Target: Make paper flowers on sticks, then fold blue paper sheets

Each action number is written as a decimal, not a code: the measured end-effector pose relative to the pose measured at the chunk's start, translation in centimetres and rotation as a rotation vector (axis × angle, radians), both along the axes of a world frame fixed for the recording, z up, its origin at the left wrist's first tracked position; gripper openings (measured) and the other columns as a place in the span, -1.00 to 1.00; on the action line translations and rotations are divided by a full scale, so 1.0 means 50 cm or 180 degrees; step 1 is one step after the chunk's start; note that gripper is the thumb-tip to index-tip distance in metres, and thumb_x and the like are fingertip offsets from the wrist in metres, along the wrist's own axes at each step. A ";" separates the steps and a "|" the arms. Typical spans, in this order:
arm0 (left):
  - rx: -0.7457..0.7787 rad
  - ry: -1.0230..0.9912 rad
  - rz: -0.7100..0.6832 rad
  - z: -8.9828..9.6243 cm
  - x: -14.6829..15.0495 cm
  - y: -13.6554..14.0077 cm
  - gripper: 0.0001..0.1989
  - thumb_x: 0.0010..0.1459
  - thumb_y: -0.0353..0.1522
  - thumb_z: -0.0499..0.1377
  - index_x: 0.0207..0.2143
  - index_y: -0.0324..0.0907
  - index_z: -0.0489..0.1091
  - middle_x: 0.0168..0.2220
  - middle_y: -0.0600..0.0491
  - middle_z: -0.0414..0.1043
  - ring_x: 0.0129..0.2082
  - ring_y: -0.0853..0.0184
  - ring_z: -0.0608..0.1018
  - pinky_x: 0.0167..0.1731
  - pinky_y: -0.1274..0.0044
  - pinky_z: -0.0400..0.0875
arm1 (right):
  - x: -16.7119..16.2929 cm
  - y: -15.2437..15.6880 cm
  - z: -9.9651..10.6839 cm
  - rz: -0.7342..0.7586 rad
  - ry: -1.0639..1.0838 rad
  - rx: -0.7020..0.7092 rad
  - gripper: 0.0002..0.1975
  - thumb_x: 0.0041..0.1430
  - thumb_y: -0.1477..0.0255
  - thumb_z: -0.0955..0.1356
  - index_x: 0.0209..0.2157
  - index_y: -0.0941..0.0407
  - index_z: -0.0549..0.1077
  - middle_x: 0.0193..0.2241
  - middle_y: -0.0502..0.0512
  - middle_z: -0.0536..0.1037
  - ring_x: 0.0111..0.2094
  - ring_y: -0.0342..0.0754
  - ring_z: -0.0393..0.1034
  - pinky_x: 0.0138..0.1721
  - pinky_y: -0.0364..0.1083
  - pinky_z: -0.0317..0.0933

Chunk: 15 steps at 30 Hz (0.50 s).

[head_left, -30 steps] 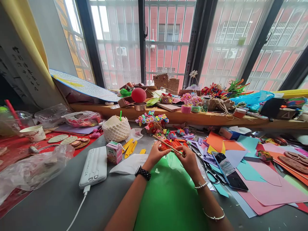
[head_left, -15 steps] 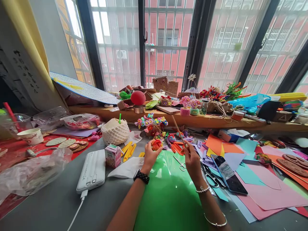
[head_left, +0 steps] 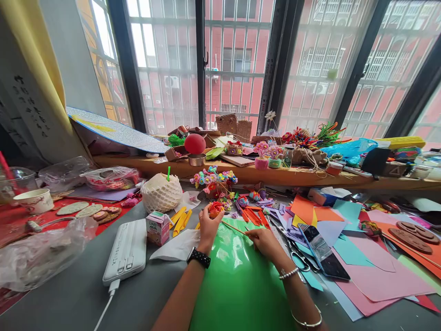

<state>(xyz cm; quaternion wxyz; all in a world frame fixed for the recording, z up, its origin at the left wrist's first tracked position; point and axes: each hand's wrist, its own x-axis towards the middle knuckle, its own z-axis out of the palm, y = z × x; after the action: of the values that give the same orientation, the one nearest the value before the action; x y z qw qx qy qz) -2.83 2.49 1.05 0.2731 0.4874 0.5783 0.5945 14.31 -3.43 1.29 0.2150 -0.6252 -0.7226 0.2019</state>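
Note:
My left hand point(head_left: 208, 230) is closed round a small red-orange flower point(head_left: 216, 209), perhaps of folded paper, above the far edge of a glossy green mat point(head_left: 234, 294). A thin wooden stick point(head_left: 234, 228) is pinched in my right hand point(head_left: 267, 242), over the right part of the mat. It lies almost level, its far tip pointing left, close to the flower; whether they touch I cannot tell. Red-orange strips point(head_left: 254, 216) lie just beyond my right hand. Behind my left hand stands a bunch of small colourful flowers point(head_left: 213, 178).
At right lie black-handled scissors point(head_left: 300, 262), a phone point(head_left: 324, 252) and coloured paper sheets point(head_left: 382, 271). To the left are a white power bank point(head_left: 126, 250) with its cable, a pink drink carton point(head_left: 158, 228), a netted coconut point(head_left: 161, 193) and yellow strips point(head_left: 181, 221). A crowded wooden sill point(head_left: 241, 174) runs behind.
My right hand has swung the stick from upright to nearly level, bringing its tip to the flower and covering the small scissors. My left hand still holds the flower. The view has shifted slightly.

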 end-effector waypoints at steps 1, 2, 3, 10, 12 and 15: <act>-0.0013 -0.0017 0.0012 0.001 -0.001 0.000 -0.60 -0.19 -0.40 0.24 -0.22 -0.23 0.28 -0.23 -0.04 0.22 -0.16 0.26 0.35 -0.07 0.38 0.19 | -0.001 0.001 -0.002 0.0000 -0.0024 0.0024 -0.71 0.08 0.48 0.19 -0.23 0.15 0.49 -0.58 0.09 0.54 -0.52 -0.08 0.40 -0.47 -0.19 0.20; -0.0020 -0.0046 0.0042 0.002 -0.002 0.000 -0.60 -0.19 -0.40 0.24 -0.22 -0.23 0.28 -0.23 -0.03 0.23 -0.16 0.26 0.35 -0.07 0.38 0.19 | -0.002 0.001 -0.003 -0.0032 -0.0040 0.0123 -0.71 0.08 0.48 0.19 -0.23 0.14 0.49 -0.54 0.10 0.55 -0.50 -0.06 0.41 -0.44 -0.17 0.21; -0.0019 -0.0081 0.0093 0.004 -0.002 0.000 -0.61 -0.19 -0.40 0.24 -0.23 -0.23 0.28 -0.23 -0.03 0.23 -0.15 0.25 0.35 -0.07 0.38 0.19 | -0.003 0.002 -0.004 -0.0105 -0.0017 0.0332 -0.70 0.09 0.48 0.18 -0.21 0.13 0.48 -0.47 0.12 0.56 -0.45 -0.05 0.42 -0.40 -0.15 0.22; 0.0297 -0.0348 0.0710 0.023 -0.008 -0.008 -0.58 -0.11 -0.37 0.21 -0.15 -0.18 0.21 -0.14 -0.06 0.16 -0.13 0.28 0.32 -0.07 0.39 0.21 | -0.005 -0.008 0.008 -0.0645 0.0464 0.1599 -0.62 0.14 0.46 0.10 -0.04 0.10 0.33 -0.31 0.15 0.51 -0.39 -0.06 0.38 -0.33 -0.12 0.20; 0.0341 -0.0388 0.0686 0.021 -0.009 -0.007 -0.57 -0.11 -0.37 0.21 -0.14 -0.18 0.20 -0.13 -0.06 0.15 -0.13 0.29 0.33 -0.07 0.39 0.21 | -0.007 -0.008 0.006 -0.0047 0.0250 0.0651 -0.65 0.08 0.49 0.16 -0.13 0.10 0.42 -0.45 0.11 0.54 -0.51 -0.09 0.35 -0.44 -0.16 0.19; 0.0226 -0.0427 0.0537 0.008 -0.009 0.002 -0.56 -0.15 -0.38 0.23 -0.16 -0.20 0.21 -0.18 -0.04 0.19 -0.12 0.27 0.32 -0.07 0.38 0.21 | -0.009 -0.004 -0.002 0.0292 0.0230 -0.0239 -0.66 0.06 0.48 0.18 -0.17 0.13 0.45 -0.58 0.08 0.53 -0.60 -0.12 0.32 -0.53 -0.20 0.14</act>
<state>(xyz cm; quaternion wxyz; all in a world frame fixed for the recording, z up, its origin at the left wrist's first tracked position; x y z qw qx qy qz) -3.27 2.57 1.47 0.2428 0.4056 0.5763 0.6667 13.88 -3.63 1.20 0.2079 -0.5913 -0.7342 0.2610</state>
